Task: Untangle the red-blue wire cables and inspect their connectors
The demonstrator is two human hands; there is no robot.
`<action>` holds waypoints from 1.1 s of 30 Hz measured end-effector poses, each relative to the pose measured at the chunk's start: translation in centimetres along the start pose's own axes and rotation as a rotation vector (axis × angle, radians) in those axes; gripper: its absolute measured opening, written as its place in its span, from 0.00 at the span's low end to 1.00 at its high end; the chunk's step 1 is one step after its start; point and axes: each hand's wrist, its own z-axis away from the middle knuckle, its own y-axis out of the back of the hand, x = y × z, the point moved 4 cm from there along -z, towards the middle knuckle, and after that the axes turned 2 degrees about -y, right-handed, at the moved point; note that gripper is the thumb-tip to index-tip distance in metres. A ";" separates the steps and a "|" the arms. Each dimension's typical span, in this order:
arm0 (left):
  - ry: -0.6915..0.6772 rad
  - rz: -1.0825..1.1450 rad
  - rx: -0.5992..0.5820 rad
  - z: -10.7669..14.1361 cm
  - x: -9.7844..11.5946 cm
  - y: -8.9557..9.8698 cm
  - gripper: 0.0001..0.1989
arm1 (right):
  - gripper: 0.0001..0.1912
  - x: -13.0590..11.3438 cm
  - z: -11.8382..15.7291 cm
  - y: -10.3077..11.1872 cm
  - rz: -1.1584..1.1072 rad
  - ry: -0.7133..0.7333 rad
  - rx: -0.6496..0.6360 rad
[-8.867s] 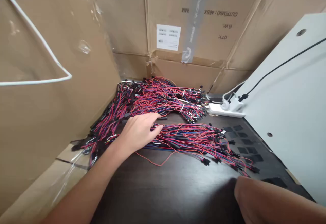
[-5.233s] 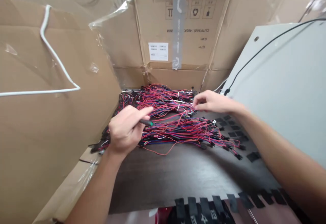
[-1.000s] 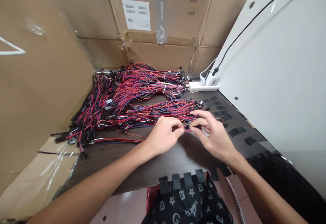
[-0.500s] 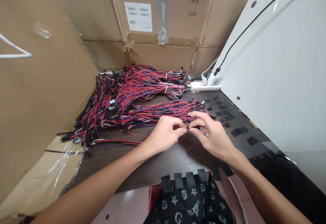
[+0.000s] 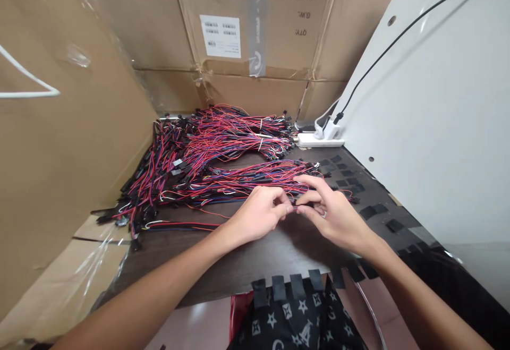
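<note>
My left hand (image 5: 261,212) pinches the end of a wire harness (image 5: 183,226) whose red, black and blue wires run off to the left under my wrist. Close beside it, my right hand (image 5: 332,212) has thumb and index finger closed on a small dark piece at the same spot. The fingertips of both hands nearly meet, and the piece between them is too small to make out. Just behind my hands lies a row of bundled wires (image 5: 239,182) in red, blue and black.
Larger tied wire bundles (image 5: 223,135) are heaped at the back and left. A white power strip (image 5: 321,141) with plugs stands at the back right. Black tape pieces (image 5: 279,288) line the front edge and right side. Cardboard (image 5: 159,20) and a white panel (image 5: 438,127) enclose the table.
The view has tilted slightly, so the scene sits a little lower. My hands stay together, and slightly more of the dark piece shows between my fingertips.
</note>
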 end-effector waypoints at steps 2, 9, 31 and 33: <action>0.003 0.022 -0.018 0.1 0.1 0.0 0.07 | 0.25 0.1 0.1 0.2 -0.019 -0.030 0.012; -0.045 -0.011 -0.028 0.3 0.6 0.2 0.05 | 0.26 0.0 0.5 0.5 -0.106 -0.117 0.070; -0.108 -0.234 -0.005 0.2 1.0 -0.3 0.08 | 0.31 -1.2 0.8 0.4 0.286 0.028 -0.013; -0.118 -0.252 0.030 0.2 0.8 -0.3 0.08 | 0.31 -1.3 0.5 -0.7 0.406 0.073 -0.040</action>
